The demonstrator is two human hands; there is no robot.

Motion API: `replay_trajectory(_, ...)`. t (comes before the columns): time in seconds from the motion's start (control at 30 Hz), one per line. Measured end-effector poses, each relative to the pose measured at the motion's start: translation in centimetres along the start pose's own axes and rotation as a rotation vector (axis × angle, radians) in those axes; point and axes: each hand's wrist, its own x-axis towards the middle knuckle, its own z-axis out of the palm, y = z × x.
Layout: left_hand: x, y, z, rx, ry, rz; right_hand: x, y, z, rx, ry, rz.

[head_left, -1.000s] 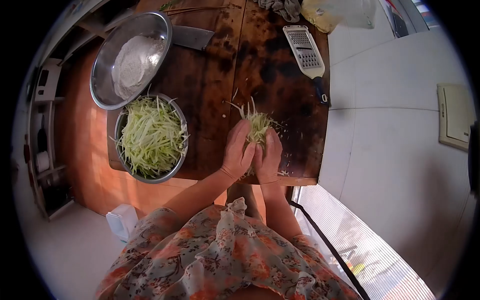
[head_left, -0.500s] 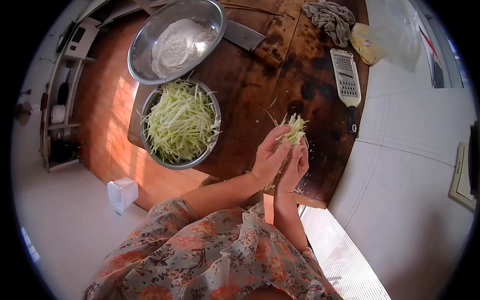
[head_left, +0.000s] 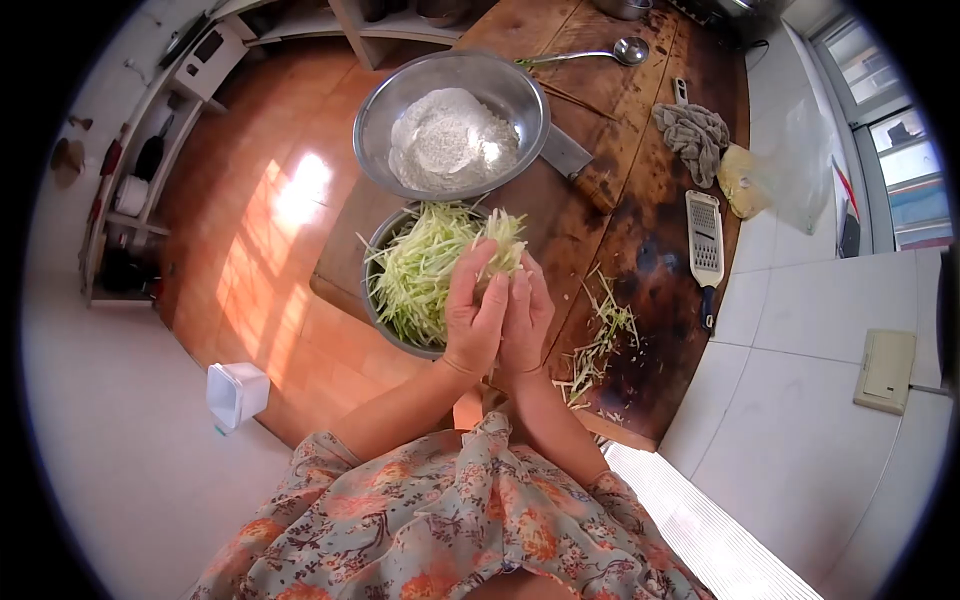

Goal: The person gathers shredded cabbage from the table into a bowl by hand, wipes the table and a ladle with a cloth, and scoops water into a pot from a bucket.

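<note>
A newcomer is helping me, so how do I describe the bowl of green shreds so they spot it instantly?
Find the wooden table, then the large metal bowl of white powder at its left side. Just below that in the picture, partly behind the left hand, is a second metal bowl. Unlike its neighbour, it is heaped with pale green shreds.

"Where's the glare on your feed?"
"I get sun blazing on the floor (head_left: 303,188) left of the powder bowl (head_left: 525,95), a glint inside it, and fisheye edges bowing into black corners."
</note>
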Motion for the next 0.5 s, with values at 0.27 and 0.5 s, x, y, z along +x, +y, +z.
replay_trajectory(0.27, 4.0, -0.7, -5.1, 0.475, -0.047, 0.17, 1.6, 4.5, 3.5, -0.361, -0.005, -0.134)
replay_trajectory(0.5, 5.5, -1.8, -7.7, 0.91, -0.227, 0.392, 1.5, 6.0, 4.2, -0.776, 0.059, -0.373)
